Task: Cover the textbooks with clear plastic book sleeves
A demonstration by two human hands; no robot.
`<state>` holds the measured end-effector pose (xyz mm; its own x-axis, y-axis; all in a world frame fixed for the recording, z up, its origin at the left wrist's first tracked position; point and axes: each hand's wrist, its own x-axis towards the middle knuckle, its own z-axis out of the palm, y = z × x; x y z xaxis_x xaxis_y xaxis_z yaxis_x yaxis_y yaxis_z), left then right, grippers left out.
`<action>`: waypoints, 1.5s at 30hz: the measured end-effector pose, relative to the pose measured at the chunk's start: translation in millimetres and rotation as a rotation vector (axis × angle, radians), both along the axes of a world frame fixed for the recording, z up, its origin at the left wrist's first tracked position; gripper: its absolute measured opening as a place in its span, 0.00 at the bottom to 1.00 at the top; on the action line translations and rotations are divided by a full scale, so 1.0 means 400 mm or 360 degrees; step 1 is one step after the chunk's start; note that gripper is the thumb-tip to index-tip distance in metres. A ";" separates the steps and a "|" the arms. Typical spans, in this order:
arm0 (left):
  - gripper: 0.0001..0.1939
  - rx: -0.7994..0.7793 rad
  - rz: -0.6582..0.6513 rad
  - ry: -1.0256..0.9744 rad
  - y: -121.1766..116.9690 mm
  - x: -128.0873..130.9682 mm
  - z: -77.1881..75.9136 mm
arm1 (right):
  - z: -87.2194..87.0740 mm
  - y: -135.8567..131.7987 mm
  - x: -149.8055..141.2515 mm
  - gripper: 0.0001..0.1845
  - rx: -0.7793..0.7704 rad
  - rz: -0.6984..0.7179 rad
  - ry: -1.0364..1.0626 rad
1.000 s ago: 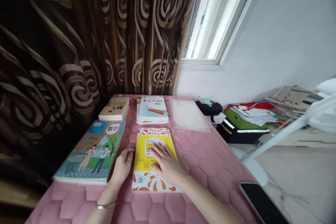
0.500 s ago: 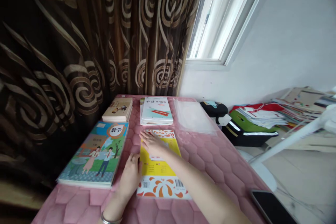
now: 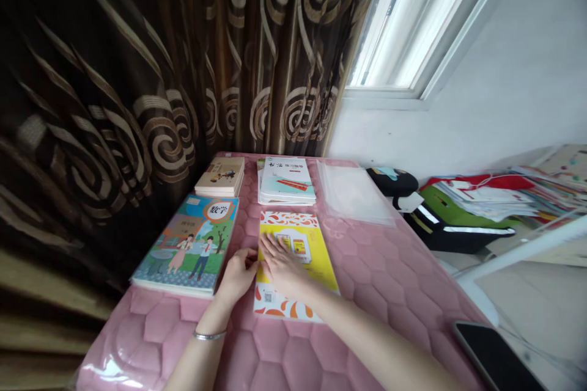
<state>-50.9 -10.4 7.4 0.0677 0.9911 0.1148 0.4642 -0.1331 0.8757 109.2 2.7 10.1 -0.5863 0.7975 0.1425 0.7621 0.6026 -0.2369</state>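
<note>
A yellow and white book [image 3: 321, 256] with orange petal shapes lies closed on the pink padded table cover. My right hand [image 3: 283, 266] rests flat on its cover, fingers stretched out and spread. At the book's left edge is my left hand [image 3: 238, 275], a silver bangle on its wrist; its fingers are curled together at that edge, and the fingertips are partly hidden. Left of it lies a blue-green maths textbook [image 3: 188, 250] with two cartoon figures, on top of a stack.
Behind are a stack of small tan books [image 3: 221, 174] and a stack topped by a white book [image 3: 287, 180]. Clear plastic sleeves [image 3: 353, 192] lie at the back right. A phone [image 3: 498, 354] sits at the right edge. Beyond stand a white stand [image 3: 481, 293] and piled papers [image 3: 495, 195].
My right hand has slid down the book's cover towards me, uncovering the printed pictures. My left hand stays at the left edge. The whole view has shifted slightly.
</note>
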 end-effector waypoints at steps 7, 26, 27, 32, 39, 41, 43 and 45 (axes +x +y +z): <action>0.11 -0.0074 -0.0057 -0.0071 -0.001 -0.005 0.006 | 0.018 -0.186 0.027 0.32 -0.0049 0.0141 0.0052; 0.03 -0.0007 0.0108 0.0231 -0.039 -0.001 0.027 | 0.078 -0.300 0.067 0.16 -0.0179 0.0400 0.0361; 0.05 -0.0015 0.0111 0.0302 -0.052 -0.002 0.032 | 0.080 -0.286 0.077 0.16 -0.0139 0.0252 0.0417; 0.09 -0.0228 0.0061 0.0404 -0.102 -0.008 0.053 | 0.048 -0.224 0.097 0.13 -0.0075 -0.0033 0.0619; 0.05 -0.0308 0.0171 0.0383 -0.108 0.019 0.072 | 0.005 -0.231 0.068 0.18 -0.0004 -0.0088 0.0668; 0.05 -0.0284 0.0233 0.0393 -0.112 0.031 0.082 | 0.005 -0.233 0.063 0.20 0.0030 -0.0113 0.0706; 0.05 -0.0286 0.0243 0.0387 -0.119 0.039 0.092 | 0.005 -0.233 0.061 0.21 0.0053 -0.0120 0.0740; 0.06 -0.0298 0.0239 0.0392 -0.131 0.040 0.097 | 0.005 -0.232 0.061 0.21 0.0065 -0.0132 0.0778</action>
<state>-34.7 -62.7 46.1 -0.0776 0.9944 -0.0714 0.6670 0.1050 0.7376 133.6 -90.0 12.1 -0.3777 0.8268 0.4169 0.6137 0.5607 -0.5559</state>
